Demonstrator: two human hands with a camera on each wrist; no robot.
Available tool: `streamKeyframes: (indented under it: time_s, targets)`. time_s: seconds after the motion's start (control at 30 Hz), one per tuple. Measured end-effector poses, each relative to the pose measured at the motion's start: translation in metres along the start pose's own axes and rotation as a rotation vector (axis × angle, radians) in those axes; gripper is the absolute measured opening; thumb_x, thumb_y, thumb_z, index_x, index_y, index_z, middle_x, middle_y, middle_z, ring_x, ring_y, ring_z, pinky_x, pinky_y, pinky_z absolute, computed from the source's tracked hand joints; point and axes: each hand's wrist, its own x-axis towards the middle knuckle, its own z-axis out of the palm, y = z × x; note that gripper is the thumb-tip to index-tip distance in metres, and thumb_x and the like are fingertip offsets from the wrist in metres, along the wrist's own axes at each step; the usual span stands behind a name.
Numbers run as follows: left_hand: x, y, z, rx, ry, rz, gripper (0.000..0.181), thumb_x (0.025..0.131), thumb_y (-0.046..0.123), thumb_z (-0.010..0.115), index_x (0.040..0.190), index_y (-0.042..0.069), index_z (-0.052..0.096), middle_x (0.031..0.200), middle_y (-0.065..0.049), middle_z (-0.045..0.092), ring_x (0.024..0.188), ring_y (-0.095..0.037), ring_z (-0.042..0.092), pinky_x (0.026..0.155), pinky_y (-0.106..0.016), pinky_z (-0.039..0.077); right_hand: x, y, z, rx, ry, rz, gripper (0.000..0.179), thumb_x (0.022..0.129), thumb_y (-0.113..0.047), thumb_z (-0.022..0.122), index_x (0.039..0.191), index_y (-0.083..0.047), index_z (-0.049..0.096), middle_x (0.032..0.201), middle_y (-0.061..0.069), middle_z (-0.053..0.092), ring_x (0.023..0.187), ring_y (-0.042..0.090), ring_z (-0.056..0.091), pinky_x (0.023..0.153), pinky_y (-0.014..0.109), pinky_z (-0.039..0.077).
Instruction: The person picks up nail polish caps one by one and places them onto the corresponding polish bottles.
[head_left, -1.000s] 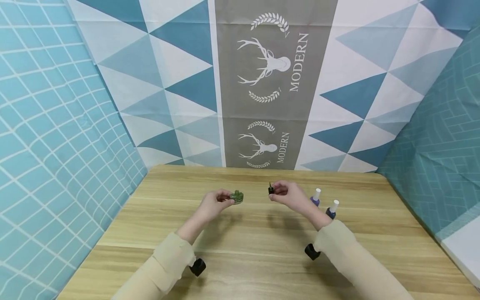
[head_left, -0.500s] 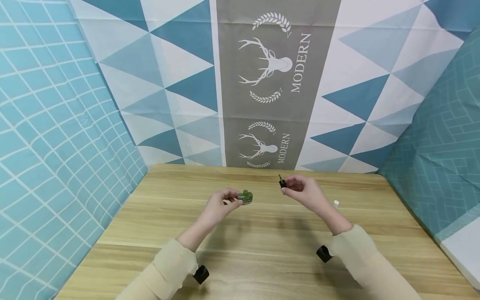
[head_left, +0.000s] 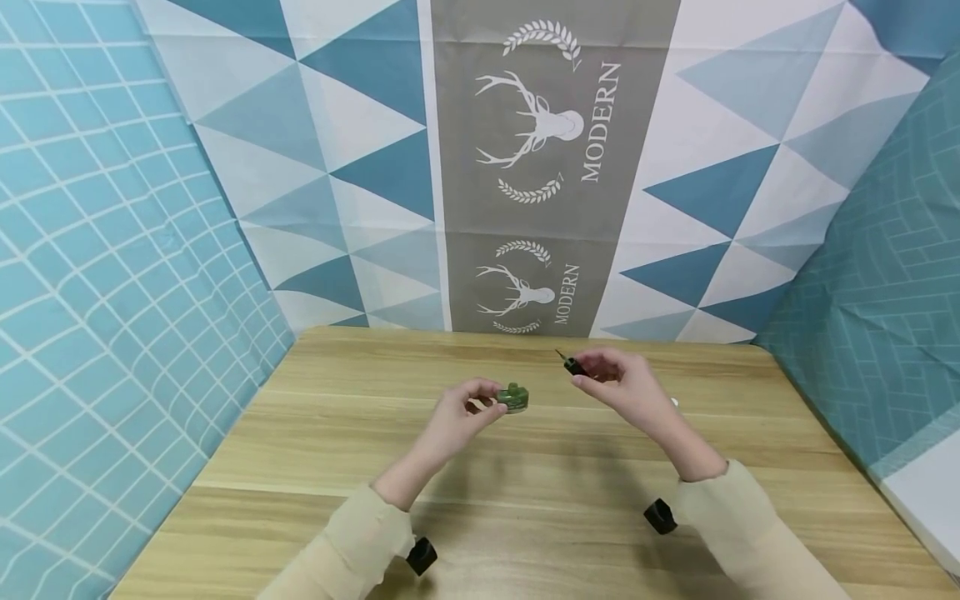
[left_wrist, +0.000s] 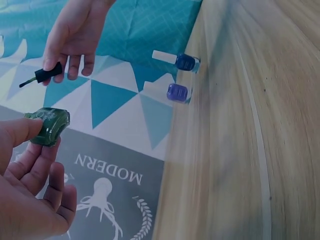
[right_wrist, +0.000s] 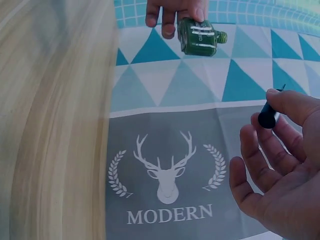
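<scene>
A green nail polish bottle (head_left: 513, 398), uncapped with its neck showing, is pinched between the thumb and fingers of my left hand (head_left: 467, 408) above the table. My right hand (head_left: 621, 385) pinches the black nail polish cap (head_left: 575, 367), whose thin brush points up and to the left. Cap and bottle are apart, the cap a little farther right and higher in the head view. The left wrist view shows the green bottle (left_wrist: 50, 125) and the brush cap (left_wrist: 47, 73); in the right wrist view the bottle's (right_wrist: 200, 37) open neck faces right.
A dark blue nail polish bottle (left_wrist: 185, 62) and a purple one (left_wrist: 177, 92), both with white caps, stand on the wooden table (head_left: 315, 433). In the head view the right arm hides most of them. Patterned cloths (head_left: 517, 167) hang behind and on both sides.
Both hands have moved right, the left with the green bottle, the right with the cap. The brush, upright before, now tilts left. The right arm now covers most of the two other bottles.
</scene>
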Motion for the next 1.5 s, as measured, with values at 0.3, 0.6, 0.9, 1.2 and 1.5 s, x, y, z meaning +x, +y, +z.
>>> streamKeyframes:
  time_s: [0.3,0.6,0.9,1.2,1.5]
  targets:
    - [0.001,0.0,0.016,-0.028,-0.025,0.028,0.022,0.085,0.016,0.069,0.105,0.007,0.066,0.095,-0.006,0.066,0.086,-0.016,0.057,0.072,-0.026,0.046,-0.008,-0.008,-0.005,-0.075,0.042,-0.009,0.026,0.083,-0.024,0.073,0.104,-0.013,0.062,0.091,0.002,0.065,0.079,0.014,0.061,0.068,0.027,0.05]
    - [0.002,-0.001,0.029,-0.032,-0.05,0.079,0.023,0.086,0.016,0.069,0.107,0.007,0.065,0.095,-0.006,0.065,0.087,-0.016,0.057,0.074,-0.028,0.048,-0.015,-0.01,-0.009,-0.111,0.065,-0.039,0.023,0.083,-0.027,0.072,0.101,-0.016,0.062,0.089,-0.002,0.064,0.08,0.012,0.061,0.072,0.027,0.05]
    - [-0.001,-0.002,0.035,-0.056,-0.057,0.059,0.021,0.085,0.017,0.07,0.105,0.009,0.066,0.096,-0.005,0.065,0.09,-0.016,0.055,0.077,-0.029,0.046,-0.019,-0.011,-0.011,-0.146,0.066,-0.121,0.016,0.084,-0.022,0.072,0.097,-0.019,0.064,0.091,-0.007,0.066,0.081,0.008,0.059,0.072,0.027,0.047]
    - [-0.005,-0.001,0.036,-0.012,-0.07,0.073,0.019,0.085,0.016,0.069,0.103,0.009,0.066,0.1,-0.002,0.066,0.092,-0.017,0.056,0.079,-0.03,0.044,-0.022,-0.011,-0.009,-0.158,0.058,-0.202,0.017,0.082,-0.016,0.074,0.096,-0.021,0.066,0.096,-0.007,0.066,0.081,0.005,0.059,0.066,0.025,0.045]
    - [-0.005,0.003,0.038,-0.003,-0.092,0.091,0.022,0.084,0.005,0.068,0.106,0.002,0.065,0.106,-0.012,0.066,0.096,-0.03,0.056,0.084,-0.048,0.045,-0.024,-0.016,-0.008,-0.139,0.028,-0.265,0.023,0.08,-0.011,0.075,0.098,-0.022,0.065,0.094,-0.007,0.064,0.08,0.006,0.059,0.06,0.023,0.045]
